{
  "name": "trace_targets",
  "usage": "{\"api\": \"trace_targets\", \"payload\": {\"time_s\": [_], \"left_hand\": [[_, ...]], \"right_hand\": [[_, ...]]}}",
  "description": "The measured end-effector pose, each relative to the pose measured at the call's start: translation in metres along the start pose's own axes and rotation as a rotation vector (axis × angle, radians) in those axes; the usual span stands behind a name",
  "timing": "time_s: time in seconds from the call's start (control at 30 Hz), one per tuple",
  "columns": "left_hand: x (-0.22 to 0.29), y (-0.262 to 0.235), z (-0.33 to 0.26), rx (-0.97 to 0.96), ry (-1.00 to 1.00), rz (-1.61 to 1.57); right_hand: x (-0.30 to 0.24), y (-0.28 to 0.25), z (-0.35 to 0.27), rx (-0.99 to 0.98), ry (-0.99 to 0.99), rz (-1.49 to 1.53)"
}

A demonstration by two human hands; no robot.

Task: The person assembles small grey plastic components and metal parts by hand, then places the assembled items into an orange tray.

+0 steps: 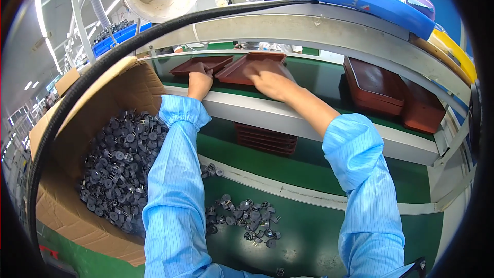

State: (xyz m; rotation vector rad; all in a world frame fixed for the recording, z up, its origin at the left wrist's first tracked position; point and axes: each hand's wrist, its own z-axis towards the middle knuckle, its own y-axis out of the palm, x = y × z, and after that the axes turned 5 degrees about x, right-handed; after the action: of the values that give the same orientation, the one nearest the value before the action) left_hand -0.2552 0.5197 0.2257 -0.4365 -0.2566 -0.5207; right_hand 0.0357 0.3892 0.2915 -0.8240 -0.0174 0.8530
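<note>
Both my arms, in blue striped sleeves, reach to the upper shelf. My left hand [200, 79] is closed at the near edge of a shallow reddish-brown tray [218, 62], its fingers partly hidden. To its right, a second reddish-brown tray [237, 73] sits slightly tilted beside the first. My right hand [271, 78] is over that second tray's right part; motion smears its fingers, so their grip is unclear. Below my left arm, a cardboard box [77, 221] holds many dark grey round plug-like parts [121, 164] with metal pins.
More brown trays [373, 87] stand at the right of the green upper shelf, and a stack of trays [266, 138] sits beneath it. Loose plug parts [249, 216] lie on the green bench. A black cable [103, 69] arches across, below a blue bin [350, 0].
</note>
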Motion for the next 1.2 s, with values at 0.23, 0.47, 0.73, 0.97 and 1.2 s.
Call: {"api": "trace_targets", "payload": {"time_s": [0.23,0.47,0.73,0.97,1.2], "left_hand": [[0.025,-0.02,0.0,0.018,-0.044,0.008],[0.048,-0.037,0.002,0.126,-0.242,-0.135],[0.108,-0.065,-0.047,-0.243,0.172,-0.664],[0.146,-0.087,-0.044,-0.75,0.015,-0.547],[0.17,-0.077,-0.031,-0.573,-0.698,-0.389]], "right_hand": [[0.006,0.011,0.011,-0.181,0.17,-0.46],[0.022,0.017,0.001,-0.093,-0.046,-0.563],[-0.003,-0.022,-0.064,0.098,-0.028,-0.305],[0.002,-0.053,-0.084,0.061,0.028,-0.243],[-0.014,-0.061,-0.095,-0.055,-0.005,-0.431]]}}
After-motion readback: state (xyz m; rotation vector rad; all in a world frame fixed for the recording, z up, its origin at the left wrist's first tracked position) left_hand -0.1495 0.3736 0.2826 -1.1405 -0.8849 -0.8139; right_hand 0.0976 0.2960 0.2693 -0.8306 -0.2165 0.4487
